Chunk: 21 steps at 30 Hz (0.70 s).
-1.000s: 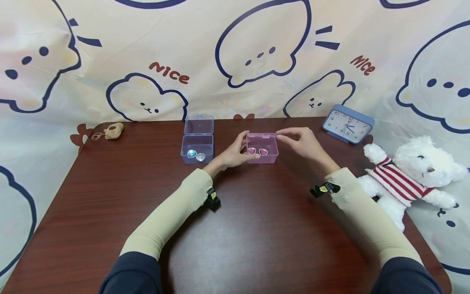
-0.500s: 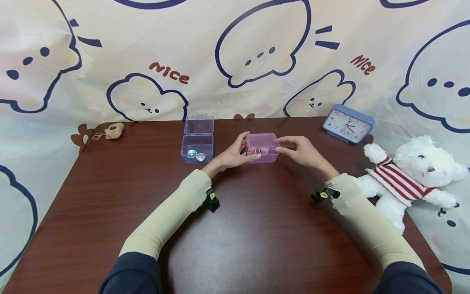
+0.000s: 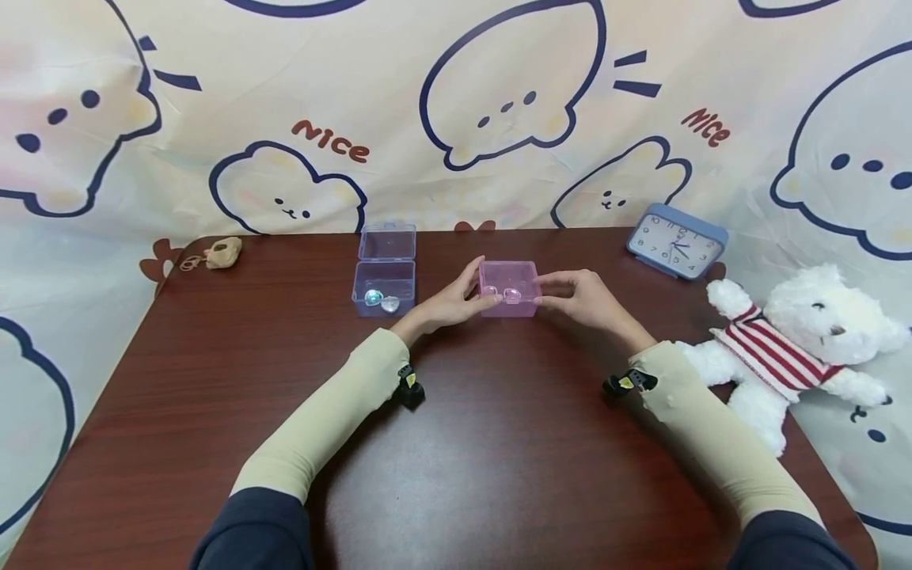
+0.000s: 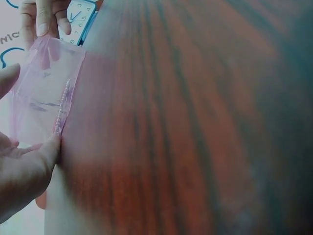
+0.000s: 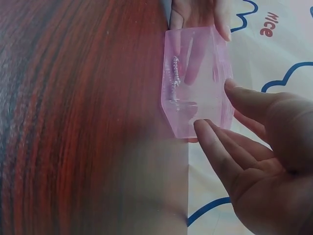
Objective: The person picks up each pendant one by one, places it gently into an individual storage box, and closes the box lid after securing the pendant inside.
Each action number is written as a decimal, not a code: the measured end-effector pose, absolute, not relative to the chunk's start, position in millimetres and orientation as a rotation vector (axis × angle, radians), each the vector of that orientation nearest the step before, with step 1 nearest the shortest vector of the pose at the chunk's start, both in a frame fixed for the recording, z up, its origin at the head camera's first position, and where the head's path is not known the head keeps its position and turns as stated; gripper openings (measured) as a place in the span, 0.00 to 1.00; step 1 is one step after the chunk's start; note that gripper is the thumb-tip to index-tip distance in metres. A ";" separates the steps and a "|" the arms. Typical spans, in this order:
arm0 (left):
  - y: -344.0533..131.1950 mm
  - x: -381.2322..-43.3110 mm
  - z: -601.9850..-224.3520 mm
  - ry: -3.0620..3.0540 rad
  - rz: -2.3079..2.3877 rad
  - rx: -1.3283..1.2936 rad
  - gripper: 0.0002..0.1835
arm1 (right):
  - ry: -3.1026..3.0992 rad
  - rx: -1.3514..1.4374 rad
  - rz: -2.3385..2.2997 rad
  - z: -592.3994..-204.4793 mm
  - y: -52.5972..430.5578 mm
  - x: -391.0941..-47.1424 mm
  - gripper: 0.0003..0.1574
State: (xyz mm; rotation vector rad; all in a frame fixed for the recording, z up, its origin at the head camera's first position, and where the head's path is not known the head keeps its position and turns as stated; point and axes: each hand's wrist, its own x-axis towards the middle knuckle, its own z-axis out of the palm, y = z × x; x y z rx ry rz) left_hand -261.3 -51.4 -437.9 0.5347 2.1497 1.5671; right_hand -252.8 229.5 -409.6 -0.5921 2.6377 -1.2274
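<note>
A see-through pink plastic box (image 3: 509,277) stands on the table with its lid down. Through the plastic show two small pink pieces (image 3: 511,295) with pale rims, which look beaded in the wrist views. My left hand (image 3: 450,304) holds the box's left side, thumb at the front and fingers toward the back. At its right side, my right hand (image 3: 586,298) grips the edge between thumb and fingers, as the right wrist view shows. Left of these is a see-through blue box (image 3: 385,277), lid tipped back, holding a round blue piece (image 3: 374,298) and a silvery one (image 3: 389,304).
A blue clock (image 3: 677,241) leans at the back right, and a white teddy bear (image 3: 805,340) in a striped top lies in front of it. In the back left corner is a small beige object (image 3: 223,252) with a cord. A printed cloth hangs behind the table.
The pink box's lid has swung down onto the box. My right hand has come lower with it, while my left hand keeps its place on the left side.
</note>
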 end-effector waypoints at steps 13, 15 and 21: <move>-49.4 -256.1 -417.7 2.167 1.573 0.511 0.59 | 2.897 -0.784 -1.024 -392.2 217.7 -255.2 0.22; -51.1 -253.0 -404.6 2.191 1.601 0.524 0.58 | 2.927 -0.814 -1.078 -385.1 210.0 -256.6 0.23; -85.2 -244.1 -371.0 2.270 1.752 0.571 0.50 | 2.804 -0.866 -1.278 -366.3 169.1 -258.7 0.26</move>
